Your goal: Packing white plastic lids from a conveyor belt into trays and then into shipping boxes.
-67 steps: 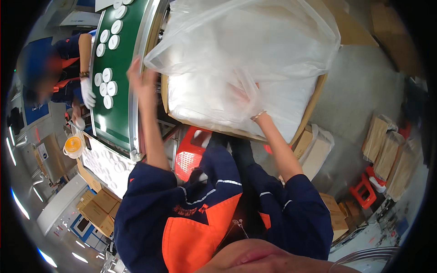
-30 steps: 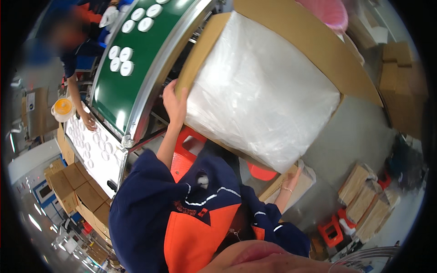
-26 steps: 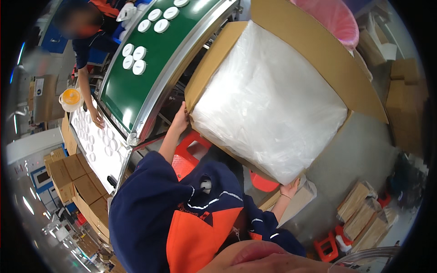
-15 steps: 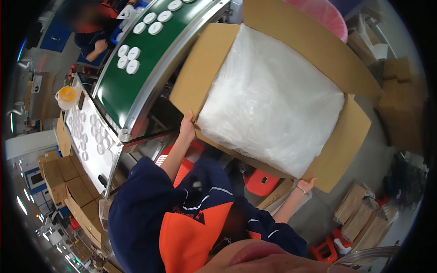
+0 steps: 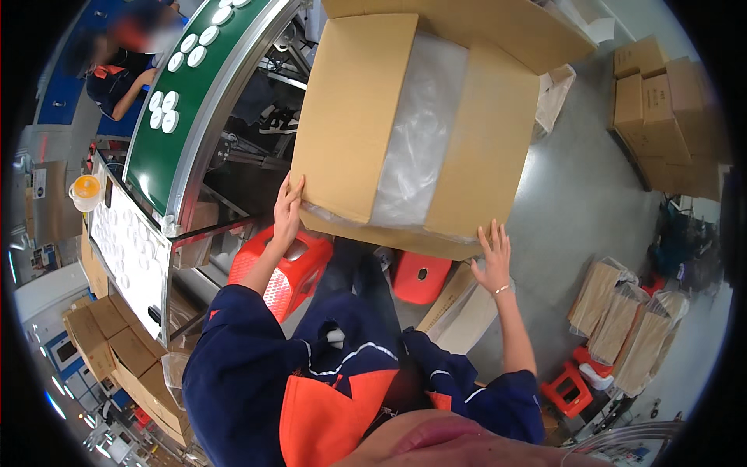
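Observation:
In front of me is a large cardboard box with a clear plastic liner inside. Its left flap and right flap are folded inward over the liner, leaving a strip of plastic showing between them. The far flap stands outward. My left hand rests against the box's near left corner, its fingers extended along the cardboard. At the near right corner, my right hand has its fingers spread, with the tips touching or close to the edge. Neither hand appears to grip anything.
A green conveyor carrying round white lids runs along the left. Beside it, a lit white table holds more discs. Red stools stand below the box. Stacked cartons are at far right; a co-worker sits beyond the conveyor.
Both side flaps have gone from spread outward to folded in over the plastic. My hands have released the flaps and now lie at the near corners. The view has shifted.

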Demonstrator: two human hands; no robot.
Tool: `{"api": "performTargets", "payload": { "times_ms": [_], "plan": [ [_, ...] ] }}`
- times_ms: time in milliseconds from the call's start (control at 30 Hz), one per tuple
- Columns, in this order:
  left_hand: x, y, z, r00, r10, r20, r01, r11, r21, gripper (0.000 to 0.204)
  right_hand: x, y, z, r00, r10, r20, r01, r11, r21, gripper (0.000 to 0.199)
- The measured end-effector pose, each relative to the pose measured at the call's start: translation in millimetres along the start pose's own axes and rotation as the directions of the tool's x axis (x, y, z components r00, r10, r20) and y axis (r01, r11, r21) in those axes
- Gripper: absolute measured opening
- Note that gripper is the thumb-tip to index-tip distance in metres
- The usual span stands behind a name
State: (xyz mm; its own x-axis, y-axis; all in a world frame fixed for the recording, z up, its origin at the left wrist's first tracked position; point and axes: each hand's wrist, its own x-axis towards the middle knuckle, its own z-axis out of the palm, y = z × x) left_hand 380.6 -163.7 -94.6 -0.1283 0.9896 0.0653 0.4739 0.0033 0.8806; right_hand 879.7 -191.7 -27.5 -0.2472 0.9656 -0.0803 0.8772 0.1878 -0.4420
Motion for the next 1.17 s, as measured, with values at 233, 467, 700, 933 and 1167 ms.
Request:
{"api": "performTargets", "payload": {
  "times_ms": [233,467,700,933,1167],
  "plan": [
    [13,44,-9,0.919,-0.283,0.274,0.156,0.900,0.407,0.052,-8,79,22,0.960,-0.222,0.173,0.274,0.878,-0.392,0.069],
    [60,55,-43,0.648,-0.471,0.598,0.202,0.864,0.461,0.048,0,69,-20,0.961,-0.150,0.232,0.158,0.987,-0.017,0.055],
    [101,-12,-69,0.600,-0.632,0.490,0.484,0.775,0.407,0.080,28,59,-15,0.988,0.130,-0.077,-0.072,0.852,0.519,0.022],
    [96,79,48,0.939,-0.057,-0.340,0.150,0.955,0.254,0.074,88,79,25,0.773,0.586,-0.245,-0.301,0.678,0.671,0.042],
    [139,53,88,0.958,-0.206,-0.200,0.286,0.723,0.628,0.095,300,56,-154,0.636,0.366,-0.679,0.086,0.841,0.533,0.079]
  ]
}}
